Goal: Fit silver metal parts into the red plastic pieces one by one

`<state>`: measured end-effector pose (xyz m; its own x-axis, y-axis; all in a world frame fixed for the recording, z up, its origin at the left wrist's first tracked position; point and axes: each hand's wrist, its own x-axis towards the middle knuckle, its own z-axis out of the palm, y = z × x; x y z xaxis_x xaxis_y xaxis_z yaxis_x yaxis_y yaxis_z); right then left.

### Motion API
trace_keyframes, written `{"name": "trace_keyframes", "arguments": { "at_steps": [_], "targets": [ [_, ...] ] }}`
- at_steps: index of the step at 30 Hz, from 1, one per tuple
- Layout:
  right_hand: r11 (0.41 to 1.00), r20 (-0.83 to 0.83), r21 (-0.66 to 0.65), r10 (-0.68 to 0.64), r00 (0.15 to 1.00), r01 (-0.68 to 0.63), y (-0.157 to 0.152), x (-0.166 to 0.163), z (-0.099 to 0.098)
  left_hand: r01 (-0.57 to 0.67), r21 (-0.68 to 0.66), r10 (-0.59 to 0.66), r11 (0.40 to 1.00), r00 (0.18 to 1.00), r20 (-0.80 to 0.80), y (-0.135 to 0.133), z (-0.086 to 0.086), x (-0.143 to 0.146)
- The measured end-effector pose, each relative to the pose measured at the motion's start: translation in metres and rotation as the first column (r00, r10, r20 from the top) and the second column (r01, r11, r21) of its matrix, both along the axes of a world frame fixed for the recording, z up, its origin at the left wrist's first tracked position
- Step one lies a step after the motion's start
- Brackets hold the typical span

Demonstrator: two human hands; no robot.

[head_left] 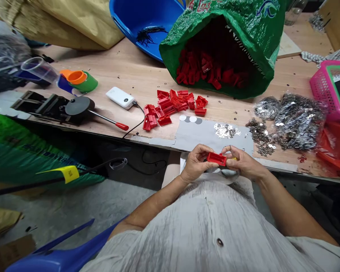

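Just past the table's front edge, a small open-topped red plastic housing (217,159) is held between both hands, its hollow side facing up. My left hand (197,162) pinches its left end between thumb and fingers. At the opposite end, my right hand (245,163) has its thumb and fingers closed on the housing; a bit of yellow shows by those fingers, too small to name. Beyond the hands lies a grey sheet (194,138) with a pile of small shiny metal pieces (227,130) and several round discs (191,119). More red housings (170,105) are heaped behind it.
A green sack (260,41) of red housings stands behind, beside a blue basin (121,19). To the right are bagged metal pieces (299,117) and a pink basket (319,83). Leftward sit a white power bank (120,97) with a cable and a red-handled lever tool (79,106).
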<state>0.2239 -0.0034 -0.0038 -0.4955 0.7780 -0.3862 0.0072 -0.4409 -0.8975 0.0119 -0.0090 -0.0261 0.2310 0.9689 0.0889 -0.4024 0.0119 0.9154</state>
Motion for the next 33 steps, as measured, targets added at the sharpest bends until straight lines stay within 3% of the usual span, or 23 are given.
{"name": "trace_keyframes", "arguments": {
  "at_steps": [2,5,8,13,20,25,33],
  "targets": [
    [0.966,0.291,0.260,-0.077,0.954,-0.002,0.015,0.005,0.001,-0.021,-0.112,0.028,0.994,0.998,0.060,0.002,0.001,-0.001],
    [0.784,0.625,0.605,-0.356,0.695,-0.143,0.040,0.010,-0.002,-0.045,-0.247,0.077,0.968,0.989,0.122,0.003,0.004,-0.002],
    [0.683,0.729,0.653,-0.448,0.519,-0.327,0.058,0.011,-0.008,-0.050,-0.321,0.106,0.946,0.981,0.160,0.003,0.008,-0.004],
    [0.686,0.792,0.605,-0.469,0.391,-0.404,0.066,0.009,-0.015,-0.070,-0.324,0.125,0.943,0.981,0.149,0.004,0.007,-0.008],
    [0.686,0.772,0.627,-0.485,0.411,-0.369,0.068,0.004,-0.019,-0.085,-0.323,0.131,0.942,0.984,0.121,0.007,0.002,-0.007],
    [0.707,0.785,0.599,-0.428,0.447,-0.376,0.069,0.008,-0.017,-0.099,-0.329,0.142,0.939,0.984,0.109,0.007,0.002,-0.008],
    [0.731,0.719,0.644,-0.477,0.506,-0.226,0.063,0.007,-0.007,-0.075,-0.381,0.139,0.922,0.980,0.143,0.008,0.008,-0.005]
  ]
}}
